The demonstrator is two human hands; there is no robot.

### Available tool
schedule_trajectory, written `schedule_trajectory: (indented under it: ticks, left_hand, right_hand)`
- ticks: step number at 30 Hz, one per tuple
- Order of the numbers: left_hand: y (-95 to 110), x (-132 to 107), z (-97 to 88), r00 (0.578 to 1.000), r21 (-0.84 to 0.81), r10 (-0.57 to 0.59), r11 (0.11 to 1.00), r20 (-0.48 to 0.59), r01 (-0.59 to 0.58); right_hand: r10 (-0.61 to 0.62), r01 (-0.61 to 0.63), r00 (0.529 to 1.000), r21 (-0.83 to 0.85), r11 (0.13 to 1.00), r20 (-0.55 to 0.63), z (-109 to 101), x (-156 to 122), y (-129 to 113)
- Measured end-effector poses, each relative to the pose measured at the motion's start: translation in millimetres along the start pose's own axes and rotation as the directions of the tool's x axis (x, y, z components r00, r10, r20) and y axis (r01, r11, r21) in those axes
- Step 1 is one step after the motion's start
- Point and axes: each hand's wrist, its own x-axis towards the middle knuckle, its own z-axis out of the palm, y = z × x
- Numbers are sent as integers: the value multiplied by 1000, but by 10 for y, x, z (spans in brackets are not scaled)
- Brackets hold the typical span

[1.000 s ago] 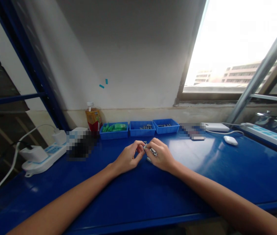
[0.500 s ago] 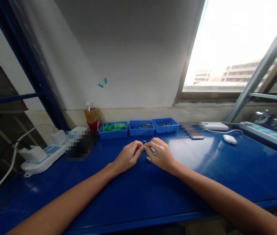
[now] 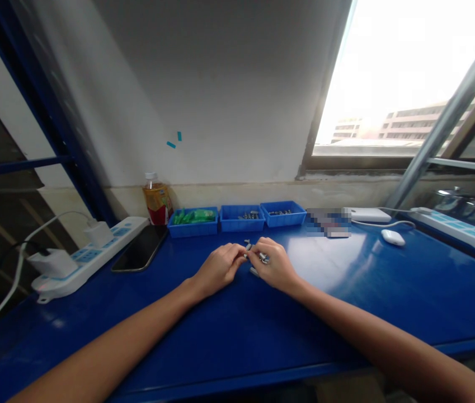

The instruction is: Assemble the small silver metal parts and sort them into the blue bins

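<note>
My left hand (image 3: 220,264) and my right hand (image 3: 274,263) meet fingertip to fingertip over the middle of the blue table (image 3: 237,336). Both are closed in a pinch around a small pale piece (image 3: 245,256), too small to name and mostly covered by the fingers. Small metallic parts (image 3: 264,258) show beside and under my right hand's fingers. A short light-grey piece (image 3: 254,272) lies on the table just below that hand. Beyond the fingertips sits another small grey part (image 3: 248,242).
Along the wall stand a blue bin (image 3: 193,229) with green packets and two blue bins (image 3: 242,226) (image 3: 284,219) with small metal parts. A bottle (image 3: 156,198), phone (image 3: 140,252) and power strip (image 3: 90,254) are left. A white case (image 3: 393,238) and another power strip (image 3: 451,226) are right.
My hands stay together in nearly the same place, with only slight shifts of the fingers. The whole view has moved a little.
</note>
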Motion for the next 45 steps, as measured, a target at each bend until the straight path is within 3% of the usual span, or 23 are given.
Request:
schedule_trajectory:
  ticks: [6,13,19,23,27,33,39,45]
  left_hand:
    - [-20,-9,19,1000,74,-2,997,25,0]
    - [13,22,-12,990,-143,-132,982,-39,125]
    - [49,23,-50,993,-179,-121,976,9,121]
    - [71,20,-56,993,-140,-117,983,14,118]
    - [58,5,-20,991,-156,-122,981,-60,111]
    - [15,-7,23,991,-70,-51,997,-126,42]
    - [5,-3,41,989,-19,-50,999,-139,47]
    - [25,18,-1,979,-199,-169,969,-111,145]
  right_hand:
    - [-6,7,1000,-75,997,15,29,-13,30]
    - [-72,80,996,-160,984,55,-12,35,38]
    - [-180,196,978,-170,966,104,-22,18,38]
    - [-176,189,981,-181,965,83,-25,27,40]
    - [-169,178,984,-210,961,62,-18,35,61]
    - [-179,207,977,-299,931,119,23,18,86]
    - [-180,221,972,-345,912,148,19,25,52]
    - [-149,164,985,-220,962,84,-37,35,22]
